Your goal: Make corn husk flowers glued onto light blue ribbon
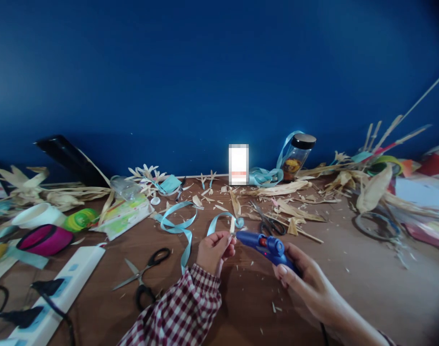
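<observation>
My right hand [302, 276] is wrapped round the handle of a blue hot glue gun [255, 240]. A small red light glows on the gun's side, and its nozzle points left at my left fingertips. My left hand [215, 249] is closed in a pinch on a small pale strip [232, 225], which looks like corn husk. Touching or just behind those fingers is a light blue ribbon [219, 216], looping up from the hand; whether it is pinched too I cannot tell. A further length of blue ribbon [187, 235] curls on the table left of the hand.
Black-handled scissors [142, 278] lie spread at left; another pair [268, 223] lies beyond the gun. A white power strip [77, 269] with plugs stands at left. Husk scraps [291, 211] litter the brown table [349, 288]. A black-lidded jar [295, 158] leans near the blue wall.
</observation>
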`<act>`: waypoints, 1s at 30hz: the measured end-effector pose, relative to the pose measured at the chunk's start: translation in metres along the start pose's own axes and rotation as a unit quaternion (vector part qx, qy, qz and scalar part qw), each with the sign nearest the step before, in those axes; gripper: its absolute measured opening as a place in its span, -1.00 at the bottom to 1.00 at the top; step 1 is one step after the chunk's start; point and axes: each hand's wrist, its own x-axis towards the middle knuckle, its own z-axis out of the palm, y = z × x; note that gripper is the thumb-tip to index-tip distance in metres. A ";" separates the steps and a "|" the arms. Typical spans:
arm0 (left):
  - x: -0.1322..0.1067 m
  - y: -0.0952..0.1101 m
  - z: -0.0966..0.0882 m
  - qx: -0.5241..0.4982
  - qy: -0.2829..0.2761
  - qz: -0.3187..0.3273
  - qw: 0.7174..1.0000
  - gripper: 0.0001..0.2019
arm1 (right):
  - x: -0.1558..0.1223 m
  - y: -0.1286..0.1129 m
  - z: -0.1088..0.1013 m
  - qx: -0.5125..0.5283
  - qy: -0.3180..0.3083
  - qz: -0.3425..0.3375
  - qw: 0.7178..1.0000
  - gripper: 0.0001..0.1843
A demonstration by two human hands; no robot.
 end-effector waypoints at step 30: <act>-0.001 0.000 -0.002 -0.007 -0.009 -0.004 1.000 -0.63 | 0.004 0.004 -0.001 -0.012 -0.018 -0.033 0.999 -0.69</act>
